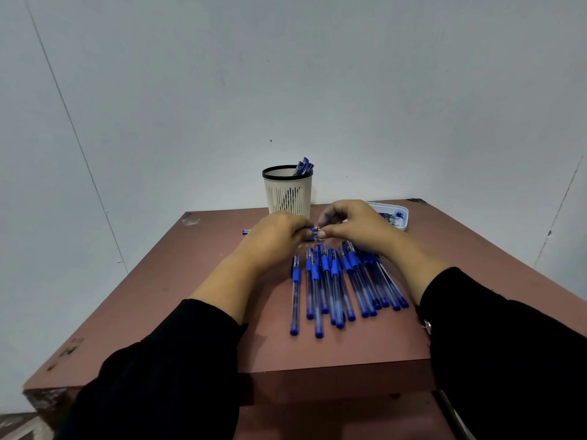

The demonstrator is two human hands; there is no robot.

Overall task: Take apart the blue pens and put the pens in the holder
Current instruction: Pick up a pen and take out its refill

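Observation:
My left hand grips a blue pen lying crosswise above the table; its blue end sticks out to the left of the fist. My right hand pinches the pen's tip end, and the two hands meet at the middle. Below them, several blue pens lie in a loose row on the table. A beige slotted holder with a black rim stands at the far edge, with a few blue pens leaning inside it.
The reddish-brown table stands against a pale wall. A shallow white tray holding dark pen parts sits at the back right, partly behind my right hand. Black sleeves cover both forearms.

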